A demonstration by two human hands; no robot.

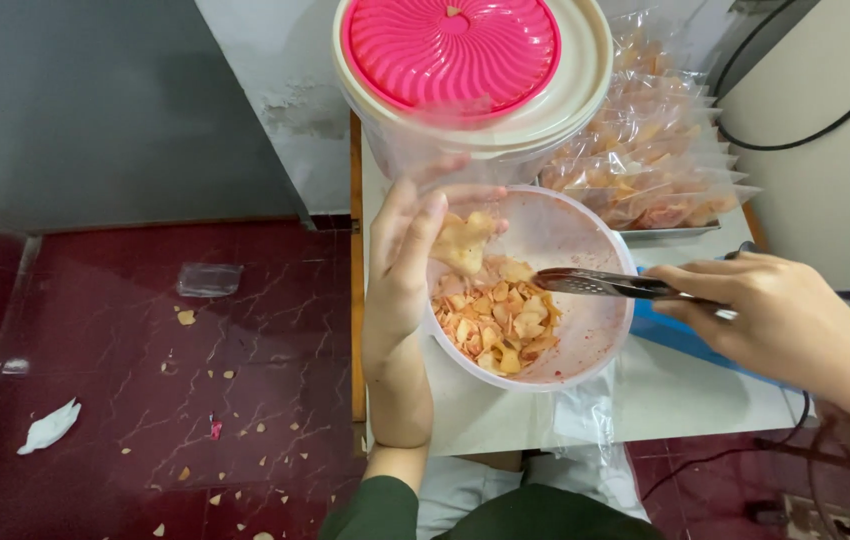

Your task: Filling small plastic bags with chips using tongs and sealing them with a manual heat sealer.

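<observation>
My left hand (403, 262) grips the left rim of a clear plastic bowl (585, 340) and tilts it; its fingers also hold a clear plastic bag against the bowl. Orange-yellow chips (497, 318) dusted with red seasoning fill the bowl's lower left part. My right hand (775, 315) holds metal tongs (600, 284) whose tips reach into the bowl above the chips. The bowl sits over a small white table (685, 395).
A big clear tub with a pink lid (453, 48) stands right behind the bowl. Filled chip bags (650, 150) are stacked on a tray at the back right. Chip crumbs, a plastic scrap (208, 279) and a tissue (48, 427) lie on the dark red floor.
</observation>
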